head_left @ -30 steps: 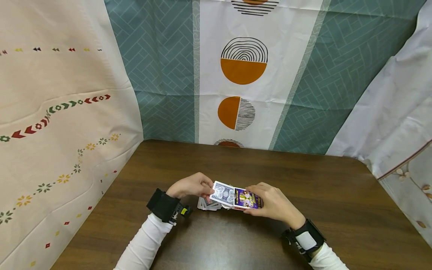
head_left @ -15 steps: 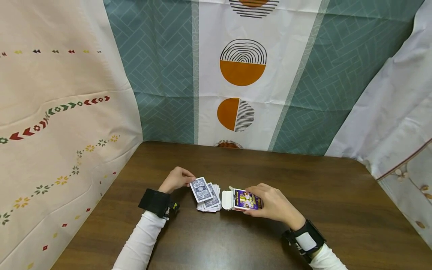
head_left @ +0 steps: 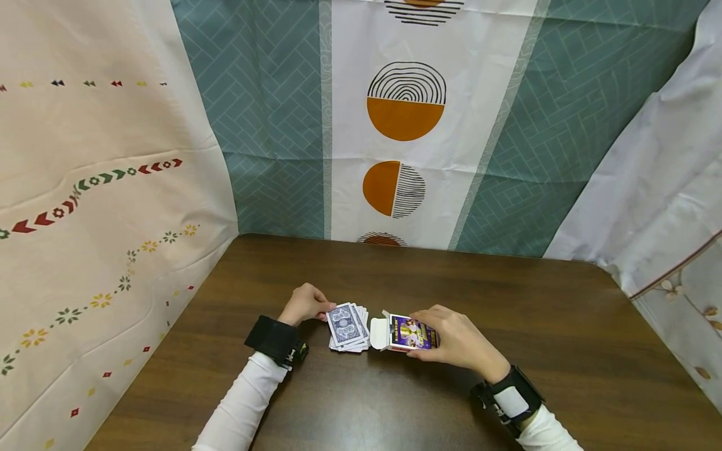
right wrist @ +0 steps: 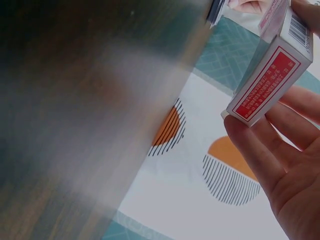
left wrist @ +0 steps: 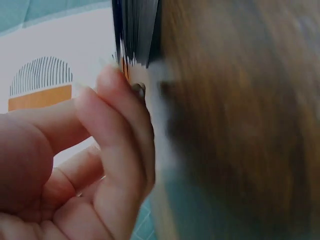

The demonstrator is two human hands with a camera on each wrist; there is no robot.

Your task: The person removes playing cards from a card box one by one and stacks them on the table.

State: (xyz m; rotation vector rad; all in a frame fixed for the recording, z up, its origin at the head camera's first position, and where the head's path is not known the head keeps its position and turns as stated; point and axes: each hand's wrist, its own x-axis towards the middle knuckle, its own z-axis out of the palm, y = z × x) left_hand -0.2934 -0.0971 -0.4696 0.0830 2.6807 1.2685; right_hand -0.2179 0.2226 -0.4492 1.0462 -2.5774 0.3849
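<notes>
Left hand: thumb and fingers of the left hand (head_left: 306, 305) pinch the top card (head_left: 345, 324) near its far left corner; in the left wrist view the cards show edge-on just past the fingertips, too dark to tell whether more than one is gripped.
Right hand: the right hand (head_left: 454, 332) is clamped round the far end of the card box (head_left: 413, 332), thumb on the near side and fingers on the other.
Between the hands: the two are well apart, with cards and box lying between them.
Cards: a loose card pile (head_left: 363, 318) lies on the table (head_left: 479, 285), its edges uneven; the top card sits over it slightly askew, blue-and-white patterned back up.
Box: lying just to the right of the pile, purple and yellow on top; its white flap (head_left: 379, 333) sticks out toward the cards — whether it touches them is hard to tell. The right wrist view shows a red printed panel on one side and a barcode on another face.
Wrists: a black left strap (head_left: 272, 341) and a black right strap (head_left: 514, 398), the latter with a white patch; a white left sleeve (head_left: 239, 404) and a white right sleeve (head_left: 548, 431) run below them.
Backdrop: behind the brown table hangs a teal and white cloth (head_left: 491, 62) with orange and black-lined circles; a cream cloth (head_left: 101, 131) with small coloured motifs hangs at the left, a white cloth (head_left: 665, 169) at the right.
</notes>
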